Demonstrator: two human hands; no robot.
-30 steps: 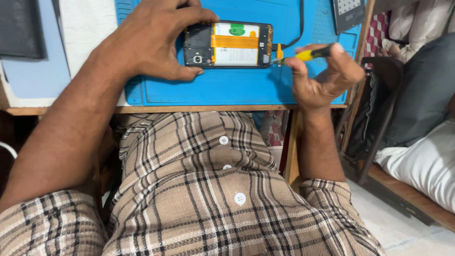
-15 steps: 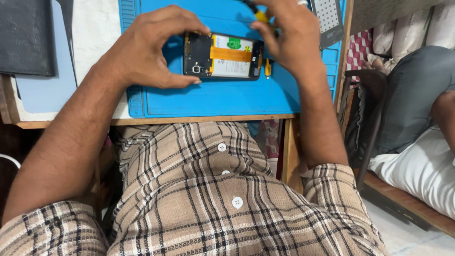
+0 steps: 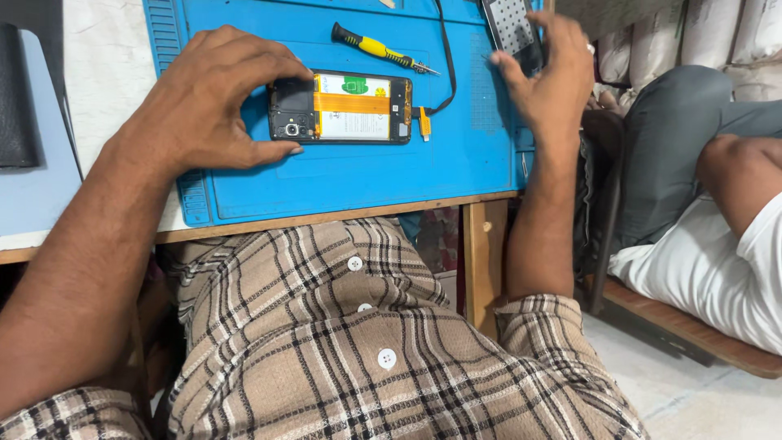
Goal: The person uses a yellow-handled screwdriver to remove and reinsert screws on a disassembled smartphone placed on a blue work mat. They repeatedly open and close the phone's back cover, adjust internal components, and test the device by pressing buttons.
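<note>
Head view looks down on a blue work mat covering the table. Its opened phone, back cover off, shows a battery and orange ribbon inside the frame. Left hand fingers grasp the phone's camera end. Right hand, fingers released and spread, touches a perforated tray at the mat's edge. Yellow screwdriver lies loose just above the phone.

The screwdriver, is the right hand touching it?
Apart. The head view shows the screwdriver lying alone on the blue mat, with bare mat between it and the right hand, whose fingers reach toward a perforated grey item at the mat's corner.
</note>
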